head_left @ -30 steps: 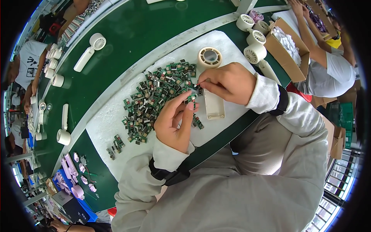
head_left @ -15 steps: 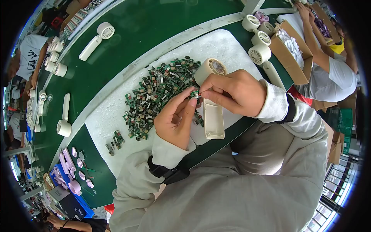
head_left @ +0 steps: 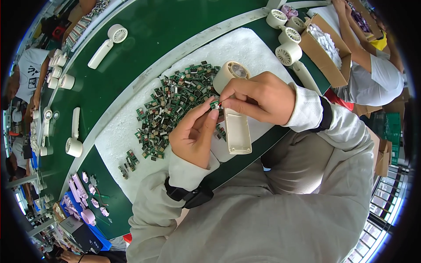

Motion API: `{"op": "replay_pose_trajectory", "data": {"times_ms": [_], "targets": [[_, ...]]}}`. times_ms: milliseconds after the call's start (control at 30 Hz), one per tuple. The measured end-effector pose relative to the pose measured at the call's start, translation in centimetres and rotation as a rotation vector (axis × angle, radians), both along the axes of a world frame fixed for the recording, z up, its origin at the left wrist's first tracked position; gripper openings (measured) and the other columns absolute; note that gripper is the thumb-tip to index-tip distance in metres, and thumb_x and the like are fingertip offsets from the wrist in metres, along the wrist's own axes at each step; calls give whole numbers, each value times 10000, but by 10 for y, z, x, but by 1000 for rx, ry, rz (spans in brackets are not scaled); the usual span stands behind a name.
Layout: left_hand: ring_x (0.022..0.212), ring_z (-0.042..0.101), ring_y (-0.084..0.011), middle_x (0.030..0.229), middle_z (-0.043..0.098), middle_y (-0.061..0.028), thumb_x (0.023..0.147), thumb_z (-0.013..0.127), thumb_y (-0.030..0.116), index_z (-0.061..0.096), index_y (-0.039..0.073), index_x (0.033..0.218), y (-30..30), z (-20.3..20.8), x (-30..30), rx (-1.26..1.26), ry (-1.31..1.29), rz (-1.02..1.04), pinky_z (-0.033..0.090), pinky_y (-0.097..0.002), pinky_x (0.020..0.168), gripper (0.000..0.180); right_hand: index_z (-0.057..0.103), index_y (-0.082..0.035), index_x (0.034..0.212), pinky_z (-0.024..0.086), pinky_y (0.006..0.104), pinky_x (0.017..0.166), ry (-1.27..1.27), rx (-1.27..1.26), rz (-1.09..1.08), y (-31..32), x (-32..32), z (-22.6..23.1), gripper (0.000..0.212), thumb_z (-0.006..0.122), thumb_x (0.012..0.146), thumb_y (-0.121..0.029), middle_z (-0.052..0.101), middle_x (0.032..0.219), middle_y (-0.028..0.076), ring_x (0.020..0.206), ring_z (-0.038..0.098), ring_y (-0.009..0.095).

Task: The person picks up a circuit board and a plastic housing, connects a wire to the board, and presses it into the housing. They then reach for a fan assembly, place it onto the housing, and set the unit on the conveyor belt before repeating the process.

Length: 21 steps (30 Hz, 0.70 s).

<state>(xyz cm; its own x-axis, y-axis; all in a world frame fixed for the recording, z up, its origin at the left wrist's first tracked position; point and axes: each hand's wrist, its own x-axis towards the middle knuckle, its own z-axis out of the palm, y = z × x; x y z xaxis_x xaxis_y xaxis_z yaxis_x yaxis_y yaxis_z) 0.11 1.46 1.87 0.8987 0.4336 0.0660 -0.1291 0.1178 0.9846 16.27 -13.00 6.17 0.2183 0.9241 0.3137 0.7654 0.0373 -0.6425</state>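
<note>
Here are two hands nearly meeting, right above the foam sheet [head_left: 116, 147] on the green bench [head_left: 149, 26]. The left hand [head_left: 193, 136] pinches a small circuit board [head_left: 214, 104] between thumb and forefinger, just right of the heaped boards [head_left: 169, 107]. Over comes the other side: the right hand [head_left: 262, 97] is closed at the fingertips on what looks like a thin wire [head_left: 222, 103], its end close against the board; whether they're joined, I can't tell. So the step appears to be wire to board, and the next move seems to call for a steady left pinch and a tiny, exact touch from the right.

Below the fingers, the cream fan casing [head_left: 238, 136]! Its handle lies open side up, long axis running away from the wearer and leaning slightly left; the round head points to the far end, partly behind the right hand. As for the board's long axis, fingers cover too much.
</note>
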Motion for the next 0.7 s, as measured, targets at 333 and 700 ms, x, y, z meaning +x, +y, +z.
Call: {"op": "replay_pose_trajectory", "data": {"times_ms": [333,700], "targets": [[1025,675,-141,1209,684,-140,957,646,-9,655,-6,1246,-1,-3,0,52,-48,31,547,-254,864,289,661,-19,1008,464,330,525,47,-86,-2,-2,-2,7,106,667,943,-103,629,669,91,552,622,222],[965,681,-185,1201,654,-180,933,649,-59,661,-21,1209,8,-9,4,-56,-46,-116,569,-279,834,279,693,-27,1033,505,342,564,84,18,37,-9,9,1,158,721,912,-124,679,764,98,631,662,237]]}}
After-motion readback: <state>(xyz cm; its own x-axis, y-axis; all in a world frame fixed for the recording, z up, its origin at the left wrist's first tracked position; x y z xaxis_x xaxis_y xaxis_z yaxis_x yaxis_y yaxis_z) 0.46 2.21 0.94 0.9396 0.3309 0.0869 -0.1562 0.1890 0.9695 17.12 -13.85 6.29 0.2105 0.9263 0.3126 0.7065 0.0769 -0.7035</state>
